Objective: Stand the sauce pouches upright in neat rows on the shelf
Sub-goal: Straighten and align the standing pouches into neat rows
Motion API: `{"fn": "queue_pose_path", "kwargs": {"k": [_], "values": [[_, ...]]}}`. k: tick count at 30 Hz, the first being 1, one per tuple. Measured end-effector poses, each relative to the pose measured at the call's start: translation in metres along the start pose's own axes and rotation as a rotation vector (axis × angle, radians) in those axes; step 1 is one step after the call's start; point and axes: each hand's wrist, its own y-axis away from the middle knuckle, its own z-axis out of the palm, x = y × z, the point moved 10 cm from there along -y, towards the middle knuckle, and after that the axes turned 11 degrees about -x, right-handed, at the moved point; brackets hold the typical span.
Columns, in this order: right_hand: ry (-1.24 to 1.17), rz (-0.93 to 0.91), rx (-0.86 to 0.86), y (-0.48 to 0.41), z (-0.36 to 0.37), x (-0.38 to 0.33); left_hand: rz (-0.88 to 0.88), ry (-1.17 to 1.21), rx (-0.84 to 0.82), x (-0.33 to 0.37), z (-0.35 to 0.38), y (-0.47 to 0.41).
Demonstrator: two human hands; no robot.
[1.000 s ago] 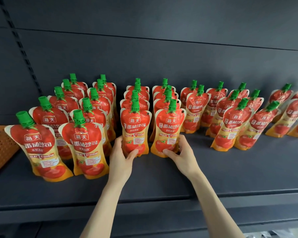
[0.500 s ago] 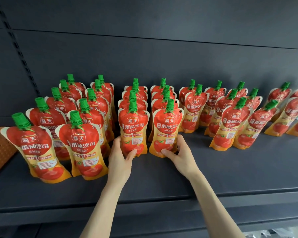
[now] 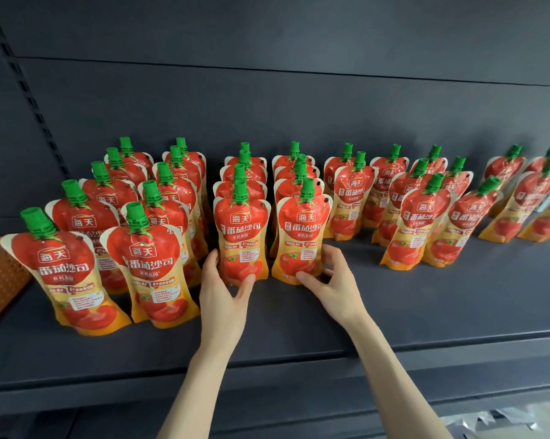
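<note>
Pouches: left hand [image 3: 223,293] grips base of front pouch [image 3: 240,239]; right hand [image 3: 327,280] grips neighbouring pouch [image 3: 300,242]. Advise: seat bases flat on shelf [image 3: 425,305], fronts level, release gently.

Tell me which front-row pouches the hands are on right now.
The two middle ones: the left hand grips the front pouch of the third row from the left, the right hand the front pouch just right of it. All other front pouches stand untouched.
</note>
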Motion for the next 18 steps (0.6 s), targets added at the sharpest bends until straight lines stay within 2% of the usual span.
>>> {"fn": "queue_pose_path", "kwargs": {"k": [3,5,12,15,18], "values": [[0.163,-0.012,0.102,0.019,-0.020,0.001,0.065,-0.054,0.115,0.016,-0.004,0.022],[0.216,-0.030,0.179,0.032,-0.040,-0.003,0.145,-0.061,0.133,0.036,0.003,0.034],[0.217,-0.058,0.386,0.062,-0.133,-0.005,0.330,0.022,-0.117,0.108,0.103,0.028],[0.210,-0.068,0.436,0.062,-0.175,0.005,0.323,0.089,-0.189,0.126,0.160,0.019],[0.208,-0.100,0.434,0.053,-0.217,0.018,0.245,0.105,-0.192,0.131,0.212,0.003]]}}
